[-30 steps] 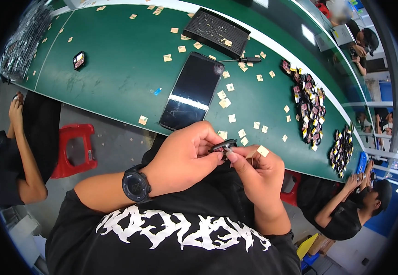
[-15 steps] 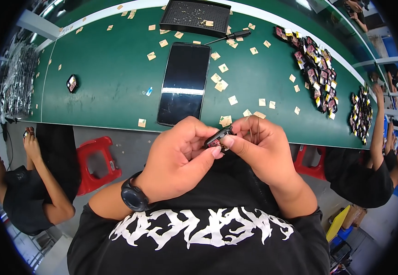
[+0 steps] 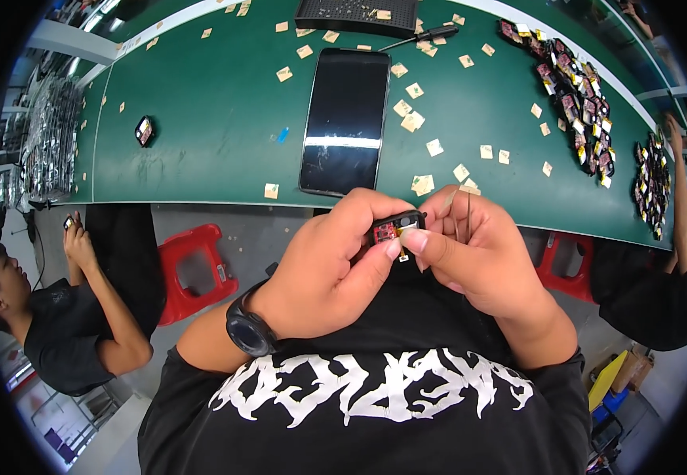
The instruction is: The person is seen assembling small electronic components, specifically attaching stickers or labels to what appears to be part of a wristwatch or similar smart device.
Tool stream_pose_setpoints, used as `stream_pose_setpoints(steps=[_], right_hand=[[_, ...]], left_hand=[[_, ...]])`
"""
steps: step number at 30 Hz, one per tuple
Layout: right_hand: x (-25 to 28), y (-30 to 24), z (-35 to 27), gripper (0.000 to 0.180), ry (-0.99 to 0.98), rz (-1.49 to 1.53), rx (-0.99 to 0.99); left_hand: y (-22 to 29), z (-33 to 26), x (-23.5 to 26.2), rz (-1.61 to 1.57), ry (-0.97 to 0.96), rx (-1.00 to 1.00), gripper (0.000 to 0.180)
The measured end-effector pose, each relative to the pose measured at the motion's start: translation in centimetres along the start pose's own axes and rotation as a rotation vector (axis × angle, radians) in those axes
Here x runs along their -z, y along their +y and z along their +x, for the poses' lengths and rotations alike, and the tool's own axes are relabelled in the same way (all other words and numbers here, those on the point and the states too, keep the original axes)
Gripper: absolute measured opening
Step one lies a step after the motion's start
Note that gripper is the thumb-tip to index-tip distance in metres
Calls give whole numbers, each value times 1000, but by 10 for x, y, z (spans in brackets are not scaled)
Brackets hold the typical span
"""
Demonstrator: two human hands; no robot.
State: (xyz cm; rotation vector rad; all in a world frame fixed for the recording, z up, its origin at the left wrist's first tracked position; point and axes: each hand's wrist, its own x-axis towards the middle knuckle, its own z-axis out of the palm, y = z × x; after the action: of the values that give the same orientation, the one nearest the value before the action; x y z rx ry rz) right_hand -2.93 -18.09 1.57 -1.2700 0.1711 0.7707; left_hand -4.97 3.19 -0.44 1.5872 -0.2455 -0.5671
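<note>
A small black device housing [image 3: 395,221] sits between my two hands, its open inside facing me. Inside it show a red circuit board [image 3: 384,233] and a pale part beside it. A short lead with a small white connector [image 3: 404,257] hangs below. My left hand [image 3: 319,261] is closed round the housing's left side, thumb at its lower edge. My right hand [image 3: 490,257] presses its thumb on the pale part. Thin metal tweezers [image 3: 468,212] are tucked in the curled fingers of that hand, partly hidden.
A large dark touchscreen panel [image 3: 343,127] lies on the green table [image 3: 224,134]. Beige square stickers [image 3: 413,121] are scattered about. Beyond are a screwdriver [image 3: 438,33] and a black tray [image 3: 319,17]. Open devices [image 3: 569,103] pile at right; one device [image 3: 144,131] lies left. People sit either side.
The housing has turned in my hands, so its circuit board and the connector now show plainly. The table scene has shifted right and slightly up in the view.
</note>
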Motion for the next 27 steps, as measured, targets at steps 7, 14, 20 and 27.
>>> stream_pose_setpoints(steps=[7, 14, 20, 27], right_hand=[[-11, 2, -3, 19, -84, 120, 6], [-20, 9, -12, 19, -115, 111, 45], [-28, 6, -19, 16, -175, 177, 82], [-32, 7, -20, 14, -182, 165, 165]], left_hand=[[19, -18, 11, -361, -42, 177, 43], [20, -34, 13, -261, -87, 41, 55], [15, -40, 13, 17, -42, -179, 53], [16, -38, 16, 224, -17, -297, 57]])
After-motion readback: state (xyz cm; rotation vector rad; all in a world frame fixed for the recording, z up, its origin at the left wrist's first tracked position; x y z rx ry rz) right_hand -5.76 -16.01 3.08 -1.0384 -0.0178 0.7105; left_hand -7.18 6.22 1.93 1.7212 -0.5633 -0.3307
